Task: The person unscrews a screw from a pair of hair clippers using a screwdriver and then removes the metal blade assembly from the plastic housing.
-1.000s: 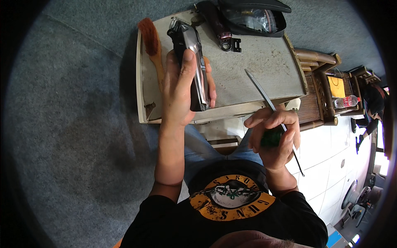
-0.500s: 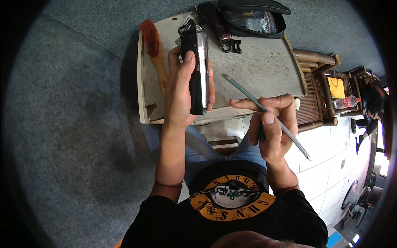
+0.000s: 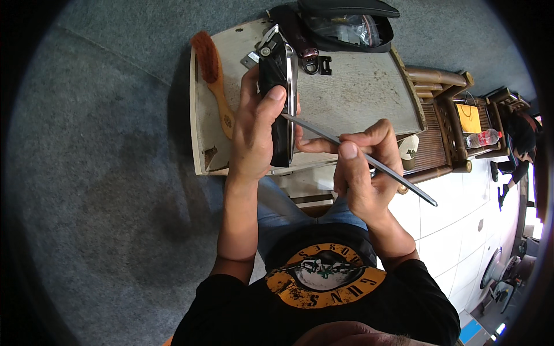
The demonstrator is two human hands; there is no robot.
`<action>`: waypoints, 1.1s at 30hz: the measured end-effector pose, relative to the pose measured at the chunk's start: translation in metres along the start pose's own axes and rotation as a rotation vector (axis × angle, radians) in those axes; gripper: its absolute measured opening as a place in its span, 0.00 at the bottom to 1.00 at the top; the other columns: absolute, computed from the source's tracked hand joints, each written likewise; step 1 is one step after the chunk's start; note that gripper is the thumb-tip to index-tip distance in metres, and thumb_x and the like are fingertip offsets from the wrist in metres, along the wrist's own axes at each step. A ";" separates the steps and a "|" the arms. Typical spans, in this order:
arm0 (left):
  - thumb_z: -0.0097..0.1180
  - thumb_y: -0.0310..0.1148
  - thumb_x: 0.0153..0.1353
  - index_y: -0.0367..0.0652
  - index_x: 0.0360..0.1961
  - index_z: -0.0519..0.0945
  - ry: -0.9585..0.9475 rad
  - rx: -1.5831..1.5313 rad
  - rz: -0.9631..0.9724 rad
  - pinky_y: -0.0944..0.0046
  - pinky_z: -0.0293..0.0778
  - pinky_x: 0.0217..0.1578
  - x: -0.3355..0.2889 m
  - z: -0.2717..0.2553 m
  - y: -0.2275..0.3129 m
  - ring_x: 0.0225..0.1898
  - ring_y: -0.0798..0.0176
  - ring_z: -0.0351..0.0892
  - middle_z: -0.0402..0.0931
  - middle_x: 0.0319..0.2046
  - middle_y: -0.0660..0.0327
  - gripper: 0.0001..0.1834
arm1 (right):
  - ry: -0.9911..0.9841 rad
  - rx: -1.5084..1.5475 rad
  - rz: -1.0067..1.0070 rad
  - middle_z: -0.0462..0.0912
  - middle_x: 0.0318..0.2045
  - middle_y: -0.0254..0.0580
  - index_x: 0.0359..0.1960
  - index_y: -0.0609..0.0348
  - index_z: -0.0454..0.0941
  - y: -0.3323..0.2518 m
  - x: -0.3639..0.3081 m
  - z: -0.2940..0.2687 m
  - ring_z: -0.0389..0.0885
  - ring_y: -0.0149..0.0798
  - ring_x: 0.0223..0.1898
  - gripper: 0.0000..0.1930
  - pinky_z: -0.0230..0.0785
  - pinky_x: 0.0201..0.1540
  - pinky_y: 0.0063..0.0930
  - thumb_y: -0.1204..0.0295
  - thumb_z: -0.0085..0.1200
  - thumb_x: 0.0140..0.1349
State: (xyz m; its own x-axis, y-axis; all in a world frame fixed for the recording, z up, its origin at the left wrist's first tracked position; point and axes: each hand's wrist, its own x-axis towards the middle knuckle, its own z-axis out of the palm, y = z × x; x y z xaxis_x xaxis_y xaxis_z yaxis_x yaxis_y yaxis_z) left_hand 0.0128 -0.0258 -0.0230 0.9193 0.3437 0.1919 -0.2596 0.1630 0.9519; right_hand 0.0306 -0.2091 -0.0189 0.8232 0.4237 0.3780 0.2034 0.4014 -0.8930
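Observation:
My left hand (image 3: 251,130) is wrapped around a black and chrome hair clipper (image 3: 274,74), held upright over the table with its blade end pointing away from me. The thumb lies along its near face. In my right hand (image 3: 369,176) a slim grey metal rod (image 3: 320,131) is pinched between thumb and fingers. Its far tip touches or nearly touches the clipper's side, just below my left thumb; exact contact I cannot tell. One right finger stretches toward the clipper's lower end.
On the pale wooden table (image 3: 363,86) lie a red-bristled brush (image 3: 209,60), a second dark clipper (image 3: 294,29), a black clip-like part (image 3: 326,66) and an open black case (image 3: 346,43) with plastic bags. Bamboo furniture (image 3: 434,132) with a bottle (image 3: 483,138) stands right; a person (image 3: 522,132) is beyond.
My right hand has brought the rod left to the clipper, turning it slightly flatter. The clipper has turned in my left hand and shifted slightly right.

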 end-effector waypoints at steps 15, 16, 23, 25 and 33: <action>0.51 0.35 0.76 0.46 0.54 0.62 0.101 -0.288 0.004 0.62 0.80 0.33 0.005 0.005 -0.001 0.31 0.65 0.80 0.75 0.39 0.59 0.14 | -0.116 -0.800 -0.490 0.90 0.33 0.48 0.36 0.62 0.77 0.005 0.020 0.009 0.90 0.37 0.27 0.10 0.79 0.26 0.26 0.80 0.69 0.60; 0.51 0.34 0.76 0.46 0.55 0.62 0.115 -0.287 -0.001 0.62 0.81 0.33 0.006 0.004 -0.002 0.31 0.64 0.81 0.75 0.39 0.59 0.14 | -0.131 -0.824 -0.478 0.89 0.32 0.48 0.36 0.62 0.78 0.004 0.021 0.009 0.90 0.37 0.26 0.10 0.79 0.26 0.26 0.79 0.69 0.60; 0.54 0.32 0.73 0.47 0.54 0.63 0.192 -0.272 0.003 0.61 0.81 0.34 0.005 0.005 0.001 0.32 0.62 0.81 0.75 0.40 0.59 0.15 | -0.071 -0.497 -0.102 0.82 0.20 0.48 0.32 0.66 0.79 -0.006 0.049 0.004 0.83 0.34 0.19 0.08 0.71 0.22 0.30 0.75 0.65 0.62; 0.54 0.32 0.72 0.48 0.54 0.64 0.193 -0.290 -0.010 0.60 0.81 0.34 0.004 0.003 0.003 0.32 0.61 0.81 0.75 0.41 0.59 0.15 | -0.108 -0.485 -0.081 0.82 0.19 0.48 0.30 0.68 0.81 -0.011 0.059 0.004 0.80 0.30 0.18 0.09 0.69 0.22 0.28 0.73 0.62 0.63; 0.55 0.35 0.70 0.50 0.56 0.65 0.166 -0.416 -0.070 0.60 0.83 0.37 0.005 -0.006 -0.007 0.35 0.62 0.81 0.74 0.44 0.60 0.18 | -0.339 -0.579 -0.098 0.78 0.16 0.50 0.31 0.69 0.84 -0.018 0.072 -0.002 0.79 0.42 0.15 0.11 0.71 0.23 0.33 0.71 0.57 0.65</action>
State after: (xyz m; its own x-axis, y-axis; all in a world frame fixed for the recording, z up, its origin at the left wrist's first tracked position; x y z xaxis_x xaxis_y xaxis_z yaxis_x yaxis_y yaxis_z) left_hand 0.0175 -0.0199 -0.0299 0.8876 0.4571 0.0571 -0.3267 0.5372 0.7776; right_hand 0.0874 -0.1876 0.0235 0.5939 0.6766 0.4353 0.5978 -0.0090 -0.8016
